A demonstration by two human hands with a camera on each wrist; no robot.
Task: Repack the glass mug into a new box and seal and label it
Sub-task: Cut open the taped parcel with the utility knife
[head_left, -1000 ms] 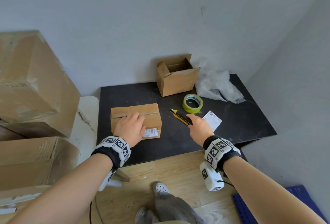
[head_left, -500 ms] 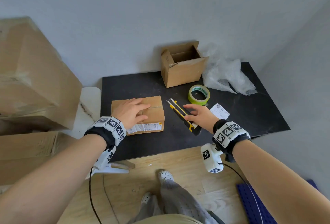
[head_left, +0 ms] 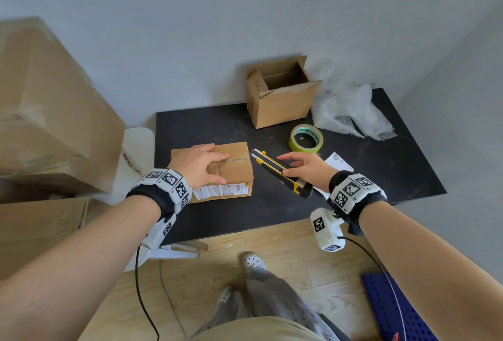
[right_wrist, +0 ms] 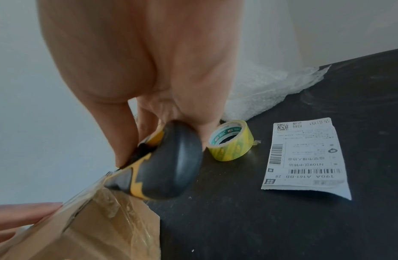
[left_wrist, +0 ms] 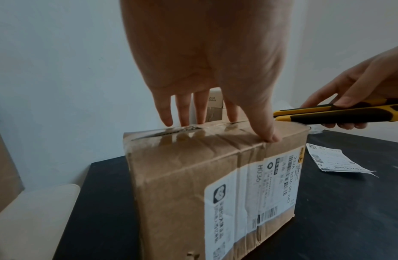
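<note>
Black tabletop (head_left: 206,128), and the left hand (head_left: 200,163) presses flat fingers on the taped box (head_left: 234,169), steadying it, mug presumably inside unseen, while the right hand (head_left: 304,168) grips the knife (head_left: 280,170), aimed at the seam.

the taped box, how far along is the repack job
Early. Laid out: open new box, bubble wrap, tape roll, loose label. In hand: left hand steadies the taped box; right hand holds the utility knife at its seam. Left: cutting it open, moving the unseen mug, sealing, labelling.
</note>
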